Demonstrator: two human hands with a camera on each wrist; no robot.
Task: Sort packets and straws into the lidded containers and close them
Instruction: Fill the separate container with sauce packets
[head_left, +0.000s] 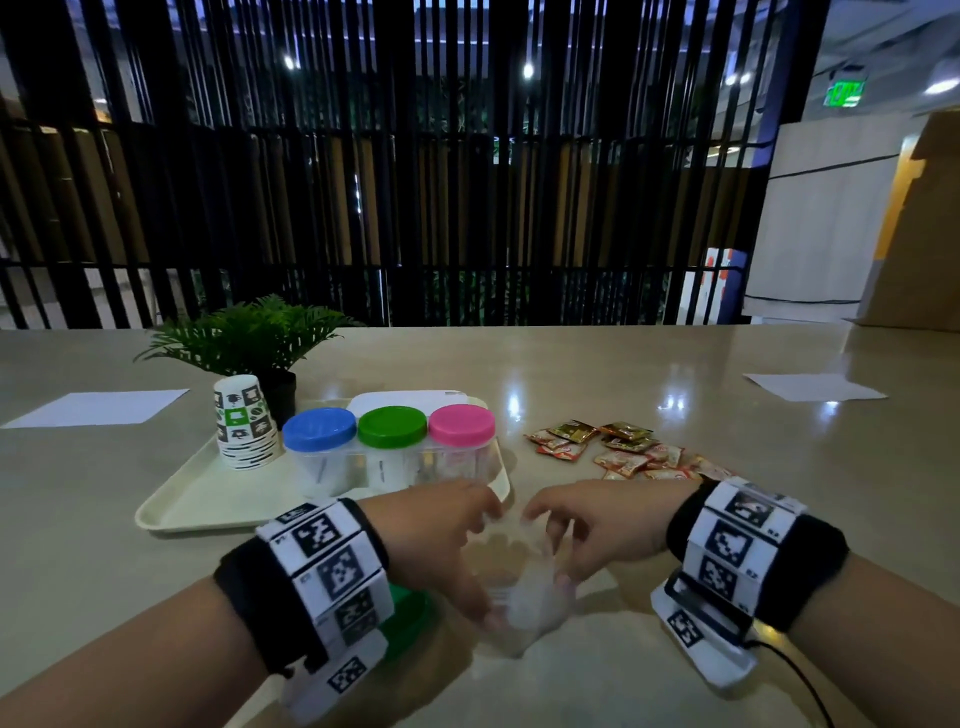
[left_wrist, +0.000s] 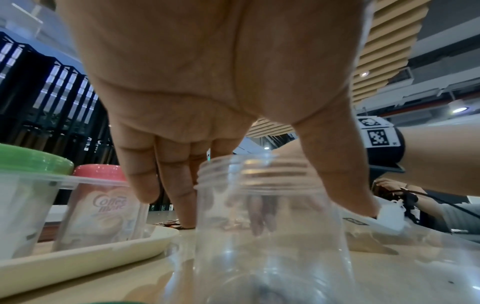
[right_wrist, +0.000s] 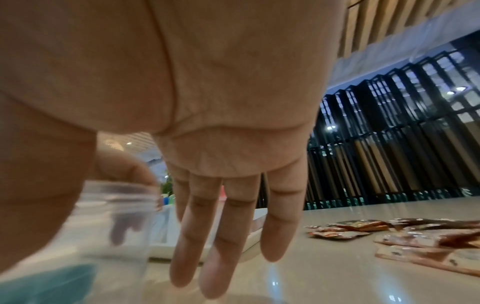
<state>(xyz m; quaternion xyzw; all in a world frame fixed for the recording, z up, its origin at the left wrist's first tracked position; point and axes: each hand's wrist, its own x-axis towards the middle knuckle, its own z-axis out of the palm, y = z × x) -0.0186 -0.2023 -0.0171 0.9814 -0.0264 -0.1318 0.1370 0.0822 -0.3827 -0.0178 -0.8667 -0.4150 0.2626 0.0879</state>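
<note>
Both forearms are bare, each circled by a wide black fabric wristband (head_left: 249, 597) carrying a row of white square tiles printed with black fiducial markers (head_left: 332, 566). At the right wristband's (head_left: 810, 571) 7 o'clock side hangs a white plastic camera housing (head_left: 701, 639) with a marker; a thin black cable (head_left: 800, 680) trails from it toward 5 o'clock.

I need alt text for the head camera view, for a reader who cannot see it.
Two hands, left and right, reach around an open clear jar on a table. Behind them a tray holds jars with blue, green and pink lids; packets lie to its right.
</note>
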